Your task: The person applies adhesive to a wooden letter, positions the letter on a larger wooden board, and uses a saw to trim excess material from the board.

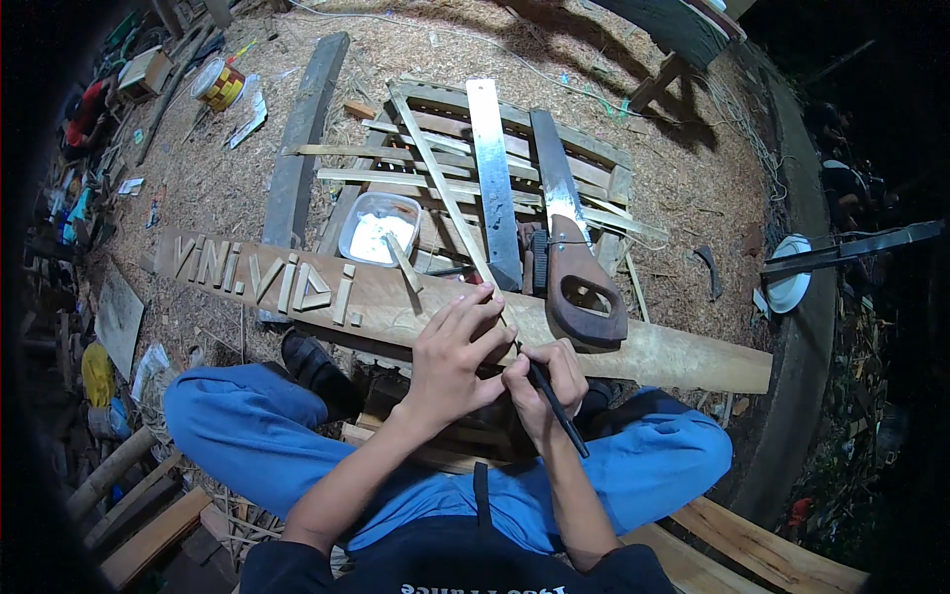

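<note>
A long wooden board (683,358) lies crosswise in front of me, with raised letters (259,282) of short wood pieces on its left part. My left hand (450,351) presses its fingertips on the near end of a thin wooden strip (440,178), which slants away over the board. Close beside it, my right hand (549,381) grips a black pen (559,411), its tip end near the strip and my left fingers. Behind the board stands a square plastic tub (348,230) of white paste, with a small flat stick (404,261) leaning out over its edge.
A handsaw (586,287) rests with its handle on the board, beside a broad metal straightedge (492,168) and a dark brush (539,262). Several strips lie on a slatted wooden frame (621,188). A thick beam (305,139) and a bucket (218,85) are farther left on shavings.
</note>
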{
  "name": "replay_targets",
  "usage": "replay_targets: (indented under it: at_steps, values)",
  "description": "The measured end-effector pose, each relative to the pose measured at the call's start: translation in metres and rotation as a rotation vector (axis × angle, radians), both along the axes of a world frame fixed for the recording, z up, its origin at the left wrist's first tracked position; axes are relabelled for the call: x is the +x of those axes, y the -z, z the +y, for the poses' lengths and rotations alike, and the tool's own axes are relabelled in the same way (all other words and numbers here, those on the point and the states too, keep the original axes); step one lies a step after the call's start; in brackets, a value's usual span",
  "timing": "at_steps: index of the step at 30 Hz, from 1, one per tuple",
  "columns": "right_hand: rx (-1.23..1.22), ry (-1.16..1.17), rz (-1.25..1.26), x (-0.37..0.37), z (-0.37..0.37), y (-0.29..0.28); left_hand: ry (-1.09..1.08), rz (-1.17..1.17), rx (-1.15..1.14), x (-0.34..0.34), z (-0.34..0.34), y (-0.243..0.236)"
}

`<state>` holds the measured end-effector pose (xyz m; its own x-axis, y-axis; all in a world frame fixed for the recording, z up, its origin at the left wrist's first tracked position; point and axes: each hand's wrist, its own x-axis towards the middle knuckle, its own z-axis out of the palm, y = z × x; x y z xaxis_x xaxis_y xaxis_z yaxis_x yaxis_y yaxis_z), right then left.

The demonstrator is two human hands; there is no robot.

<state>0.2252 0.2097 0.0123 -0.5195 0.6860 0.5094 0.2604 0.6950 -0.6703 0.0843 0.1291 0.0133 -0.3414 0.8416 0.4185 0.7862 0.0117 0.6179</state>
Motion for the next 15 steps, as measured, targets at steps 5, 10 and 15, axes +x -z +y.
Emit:
replay_targets:
  at_steps: [5,10,15]
  values:
    - [-0.013,0.005,-0.009,-0.0004,0.0003,-0.0017,0.005,-0.005,0.000,0.0005,0.0008,-0.0017]
    - [-0.030,-0.006,-0.006,0.0019,-0.0010,-0.0018,0.009,-0.014,-0.018,-0.0001,-0.0001,-0.0033]
    - [-0.001,0.011,-0.033,-0.0007,-0.0001,-0.0011,0.003,-0.008,-0.012,0.0001,0.0000,-0.0018]
